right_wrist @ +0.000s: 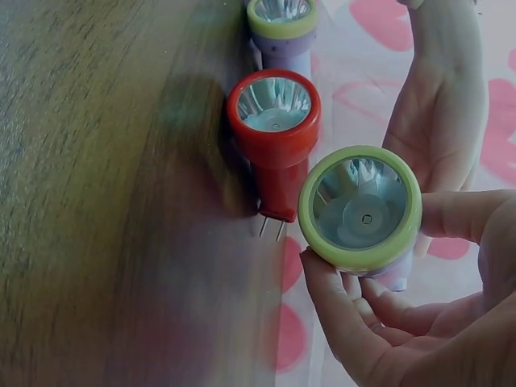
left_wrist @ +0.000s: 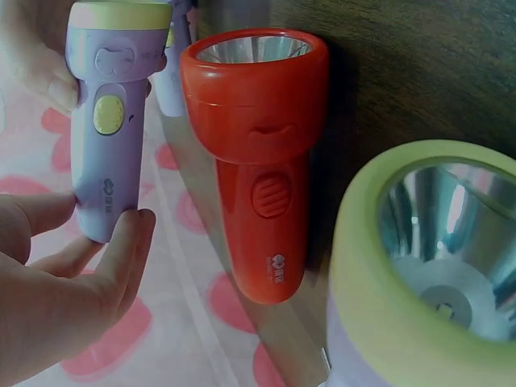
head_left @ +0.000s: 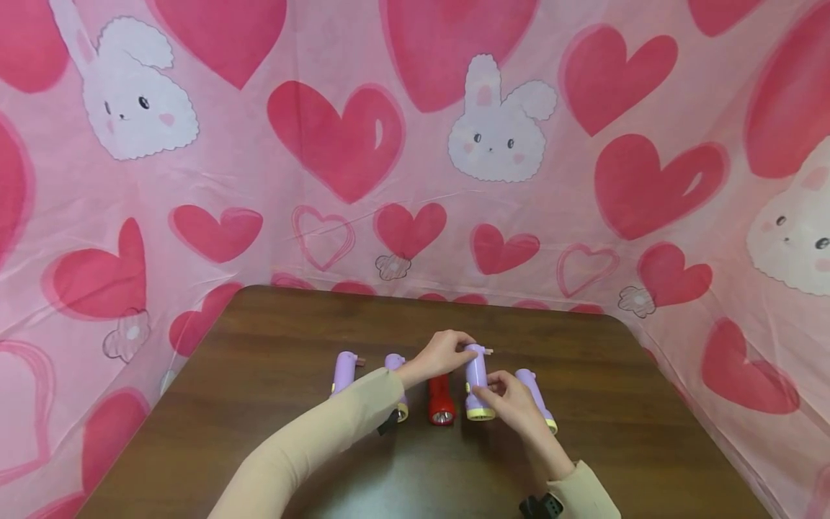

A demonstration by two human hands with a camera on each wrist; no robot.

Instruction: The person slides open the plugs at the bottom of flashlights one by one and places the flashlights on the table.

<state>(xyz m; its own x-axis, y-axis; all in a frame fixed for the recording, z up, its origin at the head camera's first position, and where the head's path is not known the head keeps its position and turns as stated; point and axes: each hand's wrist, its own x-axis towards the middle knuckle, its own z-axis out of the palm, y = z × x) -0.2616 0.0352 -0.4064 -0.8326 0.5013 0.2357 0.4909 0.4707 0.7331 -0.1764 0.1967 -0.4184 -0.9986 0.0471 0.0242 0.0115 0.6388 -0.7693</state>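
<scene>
Both hands hold one purple flashlight (head_left: 477, 371) with a yellow rim. Its lamp end faces the person, and small plug prongs stick out at the far end. My left hand (head_left: 442, 355) pinches that far end between thumb and fingers. Close to the lamp end, my right hand (head_left: 516, 404) grips it from the right side. A yellow switch (left_wrist: 109, 114) shows on the body in the left wrist view. Just left of it lies a red flashlight (head_left: 442, 401), its top partly hidden by the left hand.
More purple flashlights lie in the row: one at far left (head_left: 344, 371), another (head_left: 394, 362) partly behind the left forearm, and one at right (head_left: 532, 386) partly behind the right hand. The brown table (head_left: 292, 324) backs onto a pink heart-patterned cloth (head_left: 441, 252).
</scene>
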